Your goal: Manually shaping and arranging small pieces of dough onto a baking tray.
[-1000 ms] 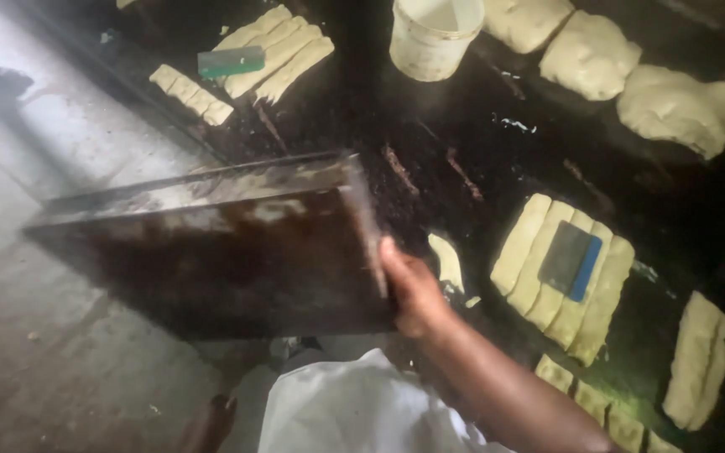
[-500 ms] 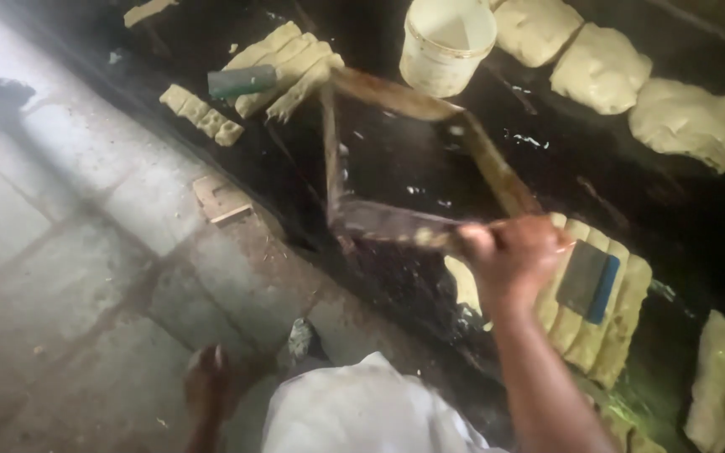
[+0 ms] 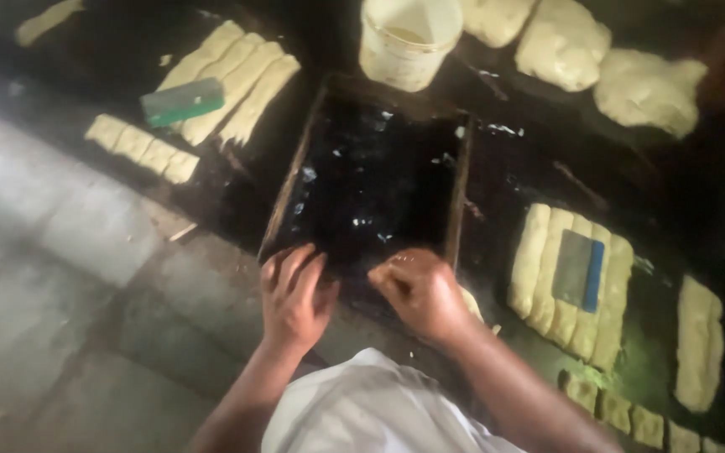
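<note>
A dark, greasy rectangular metal baking tray (image 3: 375, 180) is set flat below the white plastic bucket (image 3: 407, 38). Its near edge is touched by the left hand (image 3: 293, 295), fingers spread, and the right hand (image 3: 419, 291), fingers curled together.

View from above of a dim workplace. A long, dark, glossy table (image 3: 539, 180) runs diagonally from the upper left to the lower right; its surface is nearly black and catches small pale glints. To the left lies a floor (image 3: 52, 285) of large grey stone slabs with visible joints, brightest along the left edge, where diffuse light falls, and shading darker toward the table. A small pale scrap (image 3: 182, 232) lies on the floor just beside the table's near edge. No wall or window falls within the frame.
</note>
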